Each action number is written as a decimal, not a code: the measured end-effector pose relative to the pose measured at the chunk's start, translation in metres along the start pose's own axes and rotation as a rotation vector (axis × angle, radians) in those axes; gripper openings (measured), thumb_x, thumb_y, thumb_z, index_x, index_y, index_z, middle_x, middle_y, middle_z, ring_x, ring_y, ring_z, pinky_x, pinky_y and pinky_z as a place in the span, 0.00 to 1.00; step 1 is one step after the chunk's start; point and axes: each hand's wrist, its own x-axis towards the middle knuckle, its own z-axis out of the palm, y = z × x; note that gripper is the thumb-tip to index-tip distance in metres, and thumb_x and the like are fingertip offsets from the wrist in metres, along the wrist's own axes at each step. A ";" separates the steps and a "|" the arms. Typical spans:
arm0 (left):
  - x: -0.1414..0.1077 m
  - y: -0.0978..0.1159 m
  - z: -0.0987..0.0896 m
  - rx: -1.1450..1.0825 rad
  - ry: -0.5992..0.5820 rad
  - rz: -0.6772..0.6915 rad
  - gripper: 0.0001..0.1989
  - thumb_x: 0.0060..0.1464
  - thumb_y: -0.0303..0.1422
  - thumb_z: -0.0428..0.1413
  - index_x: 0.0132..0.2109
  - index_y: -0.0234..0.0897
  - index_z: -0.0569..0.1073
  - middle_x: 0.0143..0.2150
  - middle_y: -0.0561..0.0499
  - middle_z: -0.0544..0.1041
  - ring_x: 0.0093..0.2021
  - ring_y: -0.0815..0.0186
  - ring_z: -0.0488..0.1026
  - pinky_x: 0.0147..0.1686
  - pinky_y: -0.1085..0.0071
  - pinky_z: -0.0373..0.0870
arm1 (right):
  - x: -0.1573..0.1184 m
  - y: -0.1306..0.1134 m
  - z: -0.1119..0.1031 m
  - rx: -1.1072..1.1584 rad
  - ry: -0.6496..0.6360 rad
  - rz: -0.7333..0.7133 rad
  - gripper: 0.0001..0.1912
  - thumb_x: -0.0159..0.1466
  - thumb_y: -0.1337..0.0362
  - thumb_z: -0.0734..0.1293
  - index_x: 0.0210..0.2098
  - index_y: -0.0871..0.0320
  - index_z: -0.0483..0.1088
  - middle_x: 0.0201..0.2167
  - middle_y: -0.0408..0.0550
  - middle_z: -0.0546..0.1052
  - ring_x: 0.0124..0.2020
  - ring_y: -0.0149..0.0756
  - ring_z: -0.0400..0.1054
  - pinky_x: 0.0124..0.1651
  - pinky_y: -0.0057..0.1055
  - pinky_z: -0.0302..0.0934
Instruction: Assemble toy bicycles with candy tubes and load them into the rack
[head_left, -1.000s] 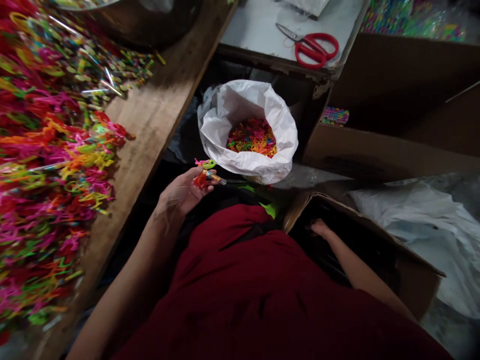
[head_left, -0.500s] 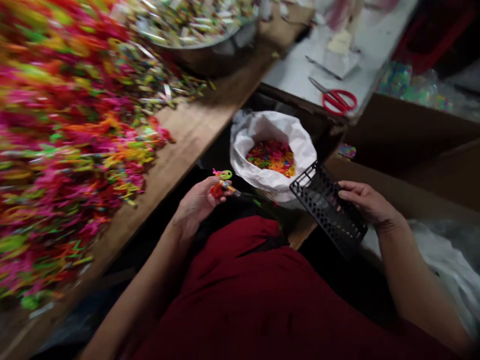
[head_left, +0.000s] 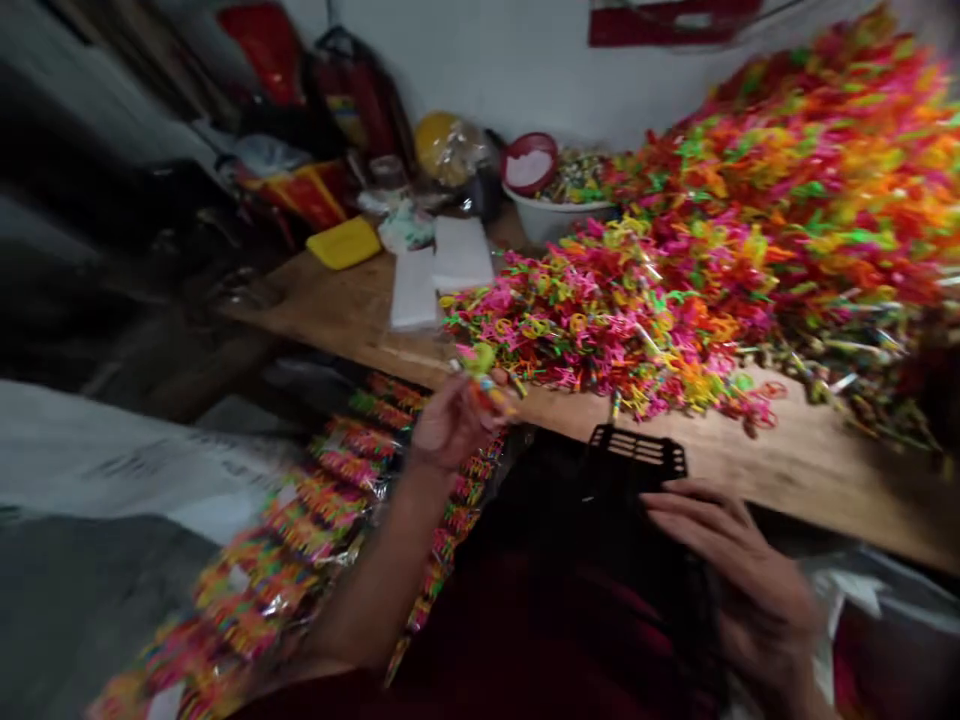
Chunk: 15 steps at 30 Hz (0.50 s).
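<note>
Several small colourful plastic pieces [head_left: 484, 375], green, pink and orange, are pinched in my left hand [head_left: 452, 425], just in front of the wooden table's edge. My right hand [head_left: 739, 555] is on a black plastic rack [head_left: 637, 452] with a slotted end, over my lap; its fingers lie together along the rack's side. The lower part of the rack blends into dark clothing. A large heap of bright plastic pieces [head_left: 675, 300] covers the right part of the wooden table [head_left: 322, 310].
White cards [head_left: 461, 255], a yellow tray [head_left: 345, 243] and a white tub [head_left: 551, 218] with a red bowl [head_left: 529, 163] stand on the table. Packed colourful strips [head_left: 300, 540] lie below left, beside a white sack [head_left: 135, 460].
The view has swung left to the table's other end. My left hand still has the small pieces and is near the heap's edge. The rack has come in front of my body with my right hand.
</note>
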 end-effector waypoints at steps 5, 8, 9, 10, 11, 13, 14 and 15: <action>0.008 0.048 -0.076 -0.169 0.274 0.243 0.06 0.54 0.32 0.64 0.32 0.37 0.75 0.29 0.52 0.80 0.29 0.65 0.78 0.33 0.68 0.80 | 0.090 0.007 0.090 0.059 -0.050 -0.252 0.19 0.68 0.67 0.68 0.56 0.42 0.76 0.51 0.47 0.81 0.56 0.42 0.75 0.53 0.39 0.77; 0.012 0.058 -0.109 -0.271 0.366 0.358 0.06 0.50 0.32 0.67 0.32 0.39 0.77 0.38 0.51 0.83 0.42 0.57 0.82 0.47 0.58 0.82 | 0.138 0.016 0.124 0.086 -0.174 -0.364 0.20 0.69 0.67 0.68 0.58 0.43 0.75 0.55 0.49 0.78 0.62 0.42 0.70 0.59 0.42 0.74; 0.011 0.059 -0.119 -0.280 0.380 0.387 0.07 0.48 0.33 0.68 0.32 0.40 0.77 0.42 0.50 0.84 0.47 0.54 0.82 0.50 0.55 0.81 | 0.154 0.020 0.134 0.099 -0.200 -0.412 0.20 0.69 0.68 0.68 0.58 0.44 0.74 0.55 0.49 0.78 0.63 0.42 0.69 0.60 0.44 0.72; 0.008 0.057 -0.128 -0.276 0.399 0.395 0.08 0.48 0.33 0.68 0.32 0.41 0.76 0.47 0.49 0.84 0.53 0.51 0.80 0.51 0.54 0.80 | 0.170 0.024 0.144 0.112 -0.228 -0.465 0.20 0.69 0.69 0.67 0.57 0.44 0.74 0.55 0.49 0.77 0.64 0.41 0.67 0.62 0.46 0.71; 0.005 0.054 -0.136 -0.265 0.432 0.381 0.08 0.47 0.33 0.69 0.32 0.42 0.76 0.50 0.49 0.83 0.57 0.50 0.78 0.52 0.54 0.80 | 0.185 0.028 0.155 0.121 -0.258 -0.508 0.19 0.69 0.70 0.67 0.57 0.46 0.75 0.55 0.50 0.77 0.65 0.41 0.65 0.63 0.47 0.70; -0.004 0.045 -0.152 -0.252 0.557 0.327 0.09 0.47 0.32 0.69 0.32 0.42 0.75 0.50 0.49 0.83 0.59 0.52 0.77 0.51 0.61 0.81 | 0.210 0.036 0.180 0.129 -0.328 -0.600 0.18 0.70 0.70 0.66 0.56 0.49 0.75 0.56 0.51 0.76 0.66 0.41 0.62 0.65 0.47 0.68; -0.009 0.039 -0.159 -0.252 0.636 0.306 0.09 0.46 0.31 0.69 0.32 0.42 0.75 0.47 0.50 0.84 0.58 0.54 0.78 0.50 0.65 0.81 | 0.219 0.040 0.193 0.121 -0.367 -0.651 0.17 0.70 0.69 0.66 0.56 0.50 0.75 0.56 0.51 0.76 0.67 0.41 0.61 0.65 0.46 0.67; -0.012 0.034 -0.165 -0.249 0.712 0.300 0.10 0.45 0.30 0.69 0.32 0.42 0.75 0.45 0.51 0.84 0.57 0.56 0.78 0.51 0.67 0.80 | 0.226 0.042 0.205 0.108 -0.399 -0.705 0.16 0.70 0.69 0.66 0.56 0.51 0.75 0.56 0.52 0.76 0.67 0.40 0.61 0.66 0.45 0.67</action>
